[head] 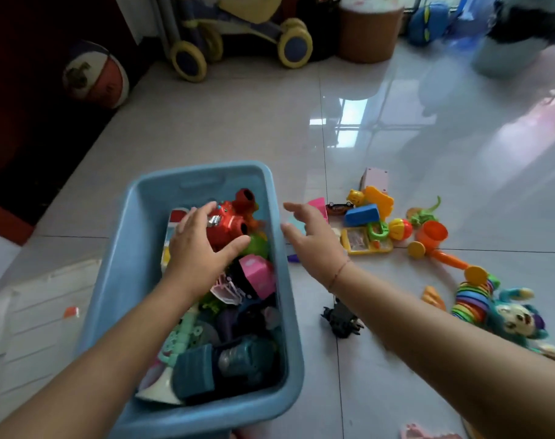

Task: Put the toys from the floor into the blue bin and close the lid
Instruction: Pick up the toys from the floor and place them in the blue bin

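Note:
The blue bin [128, 248] stands open on the tiled floor, holding several toys. Over its far end my left hand [200, 248] grips a red toy [233, 218] with round openings. My right hand [311, 236] hovers just right of the bin's rim, fingers spread and empty. Beyond it lies a heap of toys on the floor: a blue block [361, 215], a yellow piece [380, 199], an orange cup [432, 232] and a yellow tray [366, 243]. A dark toy [342, 320] lies under my right forearm. The white lid [32, 318] rests flat, left of the bin.
A teal plush monkey [516, 318] and a stack of coloured rings [472, 299] lie at the right. At the back stand a toy stroller [238, 36], a ball [95, 74] and a brown basket [369, 30]. A dark rug [32, 147] borders the left.

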